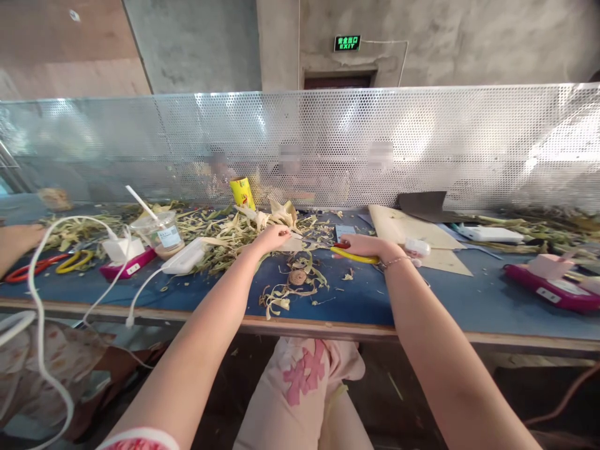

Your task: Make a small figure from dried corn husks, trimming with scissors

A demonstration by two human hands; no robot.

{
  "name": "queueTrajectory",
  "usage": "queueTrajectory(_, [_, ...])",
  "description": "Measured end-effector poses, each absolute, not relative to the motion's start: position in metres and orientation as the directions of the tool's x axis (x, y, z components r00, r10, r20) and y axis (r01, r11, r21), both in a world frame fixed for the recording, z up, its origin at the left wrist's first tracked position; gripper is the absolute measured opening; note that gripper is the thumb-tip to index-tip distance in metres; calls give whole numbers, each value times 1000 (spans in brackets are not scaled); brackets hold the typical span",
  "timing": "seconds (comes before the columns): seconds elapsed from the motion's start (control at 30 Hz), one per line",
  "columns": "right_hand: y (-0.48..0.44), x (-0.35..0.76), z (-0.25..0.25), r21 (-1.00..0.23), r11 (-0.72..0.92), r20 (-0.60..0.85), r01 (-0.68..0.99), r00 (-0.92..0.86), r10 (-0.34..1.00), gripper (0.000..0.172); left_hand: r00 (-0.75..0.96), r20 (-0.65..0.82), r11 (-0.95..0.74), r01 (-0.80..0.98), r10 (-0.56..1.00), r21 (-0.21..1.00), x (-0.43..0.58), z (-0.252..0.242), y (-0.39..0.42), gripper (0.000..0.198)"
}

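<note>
Head view: scissors [355, 257] are gripped in right hand [364, 244], fingers closed round yellow handle. Pale strip [295, 235] seems pinched by left hand [272, 238], fingertips together, just beside blade tips, over blue table [363, 300]. Strip is best held tight, fingertips kept off blades, small snips made. Clear cup [149, 226], straw [140, 203] in it: brown stuff [169, 251] is seen low inside. Yellow tub [242, 192] stands behind leaves [222, 240]; inside cannot be seen.

It looks like a craft workshop to me: dried plant strips [213, 240] litter a long blue workbench [356, 306], a perforated metal screen [328, 134] runs behind, and a green exit sign [347, 43] glows on the bare concrete wall [450, 47]
</note>
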State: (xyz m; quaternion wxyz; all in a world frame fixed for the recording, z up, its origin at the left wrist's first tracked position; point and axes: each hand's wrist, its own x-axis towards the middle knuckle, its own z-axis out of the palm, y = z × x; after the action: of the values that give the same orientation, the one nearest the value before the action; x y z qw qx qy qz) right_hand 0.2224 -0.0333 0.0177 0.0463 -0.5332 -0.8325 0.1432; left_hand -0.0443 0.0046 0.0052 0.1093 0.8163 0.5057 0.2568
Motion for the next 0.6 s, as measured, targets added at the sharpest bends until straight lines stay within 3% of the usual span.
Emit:
queueTrajectory(0.13, [-35,222,19,-295,411,-55,862,-445,894,41,364,245,-438,778,898,449,-42,10,-4,19])
queueTrajectory(0.6, [-35,224,21,-309,436,-15,845,-463,886,37,409,264,-485,777,873,401,-43,7,4,15])
